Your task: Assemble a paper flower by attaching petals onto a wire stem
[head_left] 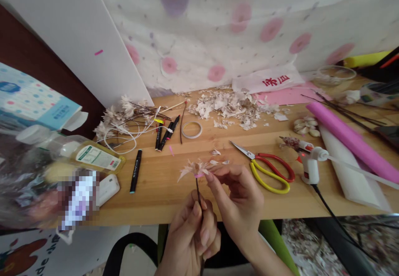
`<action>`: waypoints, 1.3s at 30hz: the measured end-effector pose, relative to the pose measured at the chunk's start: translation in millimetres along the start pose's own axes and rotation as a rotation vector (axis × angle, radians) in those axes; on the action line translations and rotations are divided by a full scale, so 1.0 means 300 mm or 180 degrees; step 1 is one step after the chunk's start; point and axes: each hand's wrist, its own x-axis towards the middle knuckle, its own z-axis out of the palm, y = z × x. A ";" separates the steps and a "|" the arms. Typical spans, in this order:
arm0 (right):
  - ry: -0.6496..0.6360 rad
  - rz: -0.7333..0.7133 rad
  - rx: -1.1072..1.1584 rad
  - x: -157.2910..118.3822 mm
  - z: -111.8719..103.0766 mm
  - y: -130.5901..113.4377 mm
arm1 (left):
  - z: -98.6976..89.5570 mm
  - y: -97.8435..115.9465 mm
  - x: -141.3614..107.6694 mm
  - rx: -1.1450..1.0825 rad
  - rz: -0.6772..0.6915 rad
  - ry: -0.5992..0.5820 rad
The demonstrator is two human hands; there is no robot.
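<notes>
The left hand (193,232) curls its fingers around the dark stem (197,186) of a pale flower (195,168), holding it upright above the front of the bench (149,205). The right hand (240,201) has thumb and index finger pinching the right side of the flower, near its pink base. Loose petals (215,152) lie behind it; scissors (253,156) and a glue gun (310,170) lie to the right, a marker (136,171) to the left.

Scissors (254,158) and glue gun (310,168) mark a craft workspace.
</notes>
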 end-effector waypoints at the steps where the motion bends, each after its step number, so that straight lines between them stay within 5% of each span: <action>1: -0.0008 -0.0021 -0.0002 0.000 -0.002 0.001 | 0.000 0.000 -0.001 0.0001 -0.0001 0.0013; 28: 0.0340 0.0130 0.0269 -0.029 -0.002 -0.002 | 0.066 0.013 0.007 -0.0661 -0.0335 0.0103; 39: 0.0252 0.0474 0.0671 -0.016 -0.002 -0.020 | 0.047 -0.008 -0.004 -0.0067 -0.0248 0.0146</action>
